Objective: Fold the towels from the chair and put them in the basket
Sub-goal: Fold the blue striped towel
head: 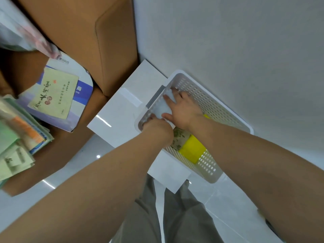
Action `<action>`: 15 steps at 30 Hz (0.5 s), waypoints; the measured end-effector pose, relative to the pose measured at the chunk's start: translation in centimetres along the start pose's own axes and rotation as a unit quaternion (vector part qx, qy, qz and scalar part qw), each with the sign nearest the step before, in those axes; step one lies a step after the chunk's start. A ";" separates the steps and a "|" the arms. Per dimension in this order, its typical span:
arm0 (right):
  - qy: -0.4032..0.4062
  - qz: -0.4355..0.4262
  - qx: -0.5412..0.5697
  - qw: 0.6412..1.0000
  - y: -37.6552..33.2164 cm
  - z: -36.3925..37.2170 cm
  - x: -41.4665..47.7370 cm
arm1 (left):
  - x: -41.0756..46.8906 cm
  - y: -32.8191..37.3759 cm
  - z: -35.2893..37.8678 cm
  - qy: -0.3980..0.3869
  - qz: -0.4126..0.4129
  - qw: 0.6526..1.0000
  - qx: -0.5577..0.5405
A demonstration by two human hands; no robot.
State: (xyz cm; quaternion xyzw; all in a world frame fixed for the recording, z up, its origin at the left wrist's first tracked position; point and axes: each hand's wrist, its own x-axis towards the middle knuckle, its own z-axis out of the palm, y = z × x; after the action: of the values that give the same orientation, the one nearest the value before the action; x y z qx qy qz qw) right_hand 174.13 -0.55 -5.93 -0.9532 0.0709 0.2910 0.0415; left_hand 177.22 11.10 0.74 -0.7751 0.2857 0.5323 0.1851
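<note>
Nearest me in the basket [206,100], which stands along the wall-side edge of the white worktop [122,111], lies a folded yellow towel [192,149], with a leaf-patterned towel [180,137] touching it just beyond. Farther in, both hands are on a folded white towel [164,106] at the basket's far end. The right hand [184,111] has it in its grip, thumb on the near edge and fingers over the far one. The left hand [157,127] is knuckled down at the towel's end; its fingers are hidden, so I cannot tell its grip. I judge the placing step nearly complete. Next: seat the towel flat, release, withdraw without disturbing the fold.
</note>
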 end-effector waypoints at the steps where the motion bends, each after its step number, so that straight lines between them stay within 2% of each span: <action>1: 0.002 0.004 -0.007 1.000 -0.3 0.3 0.2 | 0.6 0.0 -0.2 -0.015 0.006 1.000 0.007; 6: 0.021 0.026 -0.003 0.999 -0.7 0.7 -0.1 | 1.1 0.1 -1.4 -0.076 0.059 0.993 0.073; 8: 0.010 0.029 0.017 0.999 -0.9 -0.3 -0.6 | 0.4 -0.1 -0.8 -0.054 0.045 0.994 0.081; 12: -0.005 0.005 0.105 0.994 0.2 -3.4 -3.4 | -2.6 -0.4 -0.1 -0.034 0.002 0.999 0.022; 15: 0.016 -0.017 0.095 0.995 0.9 -5.3 -6.5 | -6.1 -0.4 0.1 0.005 0.009 1.000 0.027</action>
State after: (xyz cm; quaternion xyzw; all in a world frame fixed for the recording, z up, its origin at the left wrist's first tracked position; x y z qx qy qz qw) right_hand 171.55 -1.37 2.05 -0.9506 0.0824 0.2668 0.1353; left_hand 175.79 12.97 6.37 -0.7696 0.3080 0.5225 0.1996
